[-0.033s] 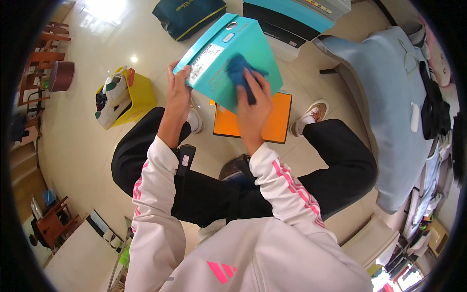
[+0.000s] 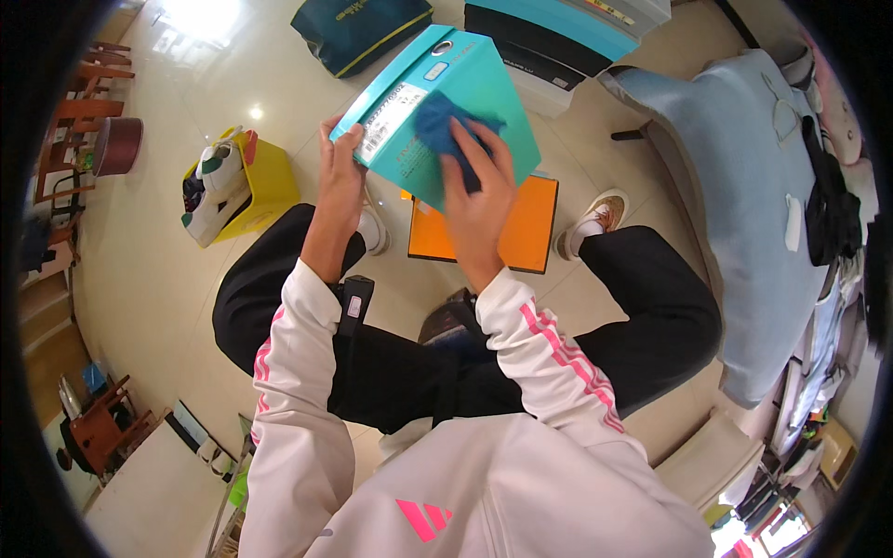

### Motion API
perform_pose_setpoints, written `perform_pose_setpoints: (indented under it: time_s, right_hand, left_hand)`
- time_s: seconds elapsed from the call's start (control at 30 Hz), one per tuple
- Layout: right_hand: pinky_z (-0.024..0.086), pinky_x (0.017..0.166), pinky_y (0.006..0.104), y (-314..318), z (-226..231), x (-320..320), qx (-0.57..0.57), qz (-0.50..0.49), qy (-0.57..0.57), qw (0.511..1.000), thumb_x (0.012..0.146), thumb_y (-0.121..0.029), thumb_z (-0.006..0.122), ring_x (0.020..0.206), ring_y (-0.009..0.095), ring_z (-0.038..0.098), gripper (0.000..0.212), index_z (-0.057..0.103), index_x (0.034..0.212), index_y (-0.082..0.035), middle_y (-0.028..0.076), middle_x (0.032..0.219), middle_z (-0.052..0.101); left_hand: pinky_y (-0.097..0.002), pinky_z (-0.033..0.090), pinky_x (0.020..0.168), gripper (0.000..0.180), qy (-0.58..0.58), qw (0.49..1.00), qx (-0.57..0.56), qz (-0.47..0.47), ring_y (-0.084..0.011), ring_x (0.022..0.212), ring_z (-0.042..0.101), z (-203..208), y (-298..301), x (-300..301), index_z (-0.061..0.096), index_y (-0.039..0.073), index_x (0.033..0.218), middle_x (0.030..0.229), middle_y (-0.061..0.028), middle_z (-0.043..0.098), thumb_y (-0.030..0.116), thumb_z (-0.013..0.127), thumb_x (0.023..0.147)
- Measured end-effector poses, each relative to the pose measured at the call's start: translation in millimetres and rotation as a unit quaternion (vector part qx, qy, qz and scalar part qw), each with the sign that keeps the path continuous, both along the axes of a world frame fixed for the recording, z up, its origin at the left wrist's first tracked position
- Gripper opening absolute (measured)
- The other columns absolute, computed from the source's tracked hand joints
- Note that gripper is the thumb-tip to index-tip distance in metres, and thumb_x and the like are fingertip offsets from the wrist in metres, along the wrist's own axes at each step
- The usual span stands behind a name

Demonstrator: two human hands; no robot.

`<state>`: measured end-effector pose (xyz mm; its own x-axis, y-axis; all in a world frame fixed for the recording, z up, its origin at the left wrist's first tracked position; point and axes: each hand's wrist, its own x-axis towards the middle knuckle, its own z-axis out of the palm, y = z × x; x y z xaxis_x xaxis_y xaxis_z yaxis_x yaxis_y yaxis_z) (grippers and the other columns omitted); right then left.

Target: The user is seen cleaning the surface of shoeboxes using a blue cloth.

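My left hand (image 2: pixel 344 167) grips a turquoise shoebox (image 2: pixel 507 102) at its near left corner, thumb over the edge beside a white label. The box is held up in front of me, tilted, above an orange box (image 2: pixel 530 223) lying on the floor between my feet. In my right hand (image 2: pixel 484 181) is a blue cloth (image 2: pixel 437 126), bunched under the fingers and pressed against the broad printed side of the shoebox. The cloth and right fingertips are slightly blurred.
At the left stands a yellow box (image 2: pixel 270 177) with white shoes (image 2: pixel 221 181) in it. A dark green bag (image 2: pixel 358 33) and stacked shoeboxes (image 2: pixel 549 42) are at the far side. A sofa with a light blue cover (image 2: pixel 753 223) is on the right.
My right hand and the blue cloth have slid a little left across the shoebox's side, toward the label. The left hand and the shoebox stay in place.
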<state>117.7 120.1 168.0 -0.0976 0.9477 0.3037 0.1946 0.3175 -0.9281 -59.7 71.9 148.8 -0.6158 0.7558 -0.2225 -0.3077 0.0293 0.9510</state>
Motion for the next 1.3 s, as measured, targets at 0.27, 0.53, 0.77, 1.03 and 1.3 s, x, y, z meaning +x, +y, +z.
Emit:
perform_pose_setpoints:
  time_s: [0.27, 0.53, 0.77, 1.03, 1.3]
  right_hand:
    - [0.047, 0.109, 0.0428, 60, -46, 22, 0.047, -0.018, 0.0, 0.999, 0.093, 0.0, 0.07, 0.123, 0.035, 0.063, 0.041, 0.072, 0.133, -0.007, 0.017, 0.135, 0.066]
    - [0.05, 0.103, 0.0355, 35, -169, 96, -0.269, -0.126, 0.081, 0.951, 0.099, -0.004, 0.069, 0.116, 0.028, 0.069, 0.043, 0.065, 0.141, 0.003, 0.02, 0.13, 0.072]
    - [0.052, 0.101, 0.0356, 30, -148, 79, -0.219, -0.137, 0.052, 0.965, 0.099, -0.004, 0.068, 0.114, 0.028, 0.071, 0.041, 0.065, 0.139, 0.005, 0.021, 0.133, 0.072]
    - [0.047, 0.111, 0.0433, 55, -10, 0, 0.018, 0.002, 0.019, 1.0, 0.094, -0.004, 0.07, 0.126, 0.037, 0.065, 0.037, 0.073, 0.131, -0.004, 0.021, 0.137, 0.069]
    - [0.044, 0.114, 0.0448, 79, -27, -14, 0.033, 0.017, 0.063, 0.997, 0.094, -0.006, 0.071, 0.131, 0.038, 0.059, 0.035, 0.073, 0.129, -0.006, 0.017, 0.14, 0.066]
  left_hand:
    - [-0.0333, 0.051, 0.098, 0.038, -0.022, 1.0, -0.002, -0.001, -0.0158, 0.112, 0.063, 7, -1, 6, 0.044, 0.008, 0.136, 0.122, -0.0082, 0.061, 0.029, 0.054, 0.106]
    - [-0.0334, 0.041, 0.101, 0.048, -0.041, 0.999, 0.012, -0.011, -0.0164, 0.113, 0.05, 8, -2, 8, 0.041, 0.007, 0.141, 0.121, -0.0085, 0.052, 0.033, 0.057, 0.103]
    - [-0.0336, 0.047, 0.098, 0.044, -0.041, 0.999, 0.003, 0.008, -0.016, 0.114, 0.056, 10, -2, 6, 0.044, 0.008, 0.139, 0.122, -0.0082, 0.057, 0.033, 0.057, 0.104]
    - [-0.0336, 0.052, 0.093, 0.041, -0.043, 0.999, 0.007, 0.02, -0.0153, 0.113, 0.061, 5, -4, 1, 0.046, 0.01, 0.136, 0.121, -0.0078, 0.06, 0.033, 0.056, 0.105]
    - [-0.0342, 0.05, 0.098, 0.042, -0.068, 0.997, 0.021, 0.036, -0.017, 0.115, 0.061, 1, -1, 1, 0.046, 0.01, 0.135, 0.124, -0.0091, 0.061, 0.033, 0.059, 0.103]
